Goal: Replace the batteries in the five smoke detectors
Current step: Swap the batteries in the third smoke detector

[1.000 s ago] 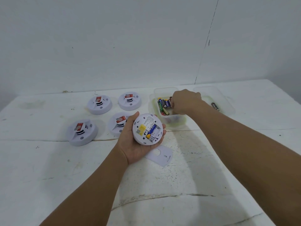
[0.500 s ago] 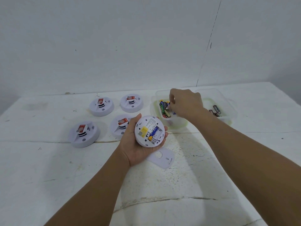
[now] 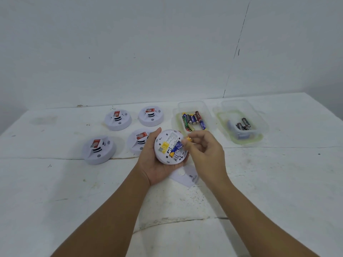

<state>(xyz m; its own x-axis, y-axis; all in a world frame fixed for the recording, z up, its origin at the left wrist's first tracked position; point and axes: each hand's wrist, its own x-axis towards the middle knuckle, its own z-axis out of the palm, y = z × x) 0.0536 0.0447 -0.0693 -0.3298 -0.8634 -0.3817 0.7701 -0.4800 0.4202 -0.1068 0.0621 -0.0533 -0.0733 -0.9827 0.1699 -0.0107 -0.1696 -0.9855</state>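
Now L hand [image 3: 156,164] cups detector [image 3: 169,147] – R hand [image 3: 204,153] pinches, prob., battery [image 3: 188,139].

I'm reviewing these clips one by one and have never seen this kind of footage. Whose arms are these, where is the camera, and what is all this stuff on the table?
There is no machine here: a person wears one wide-angle camera on the head, looking forward and down, so the two bare arms are their own.

The left hand cradles a round white smoke detector turned back side up, with a blue battery lying in its open compartment. The right hand pinches a second battery at the detector's edge.

On the white table sit four more detectors, each with a red label. Further back are two clear plastic tubs: the nearer one holds a mix of batteries, the other tub only a few dark ones. A flat white cover piece lies under the hands.
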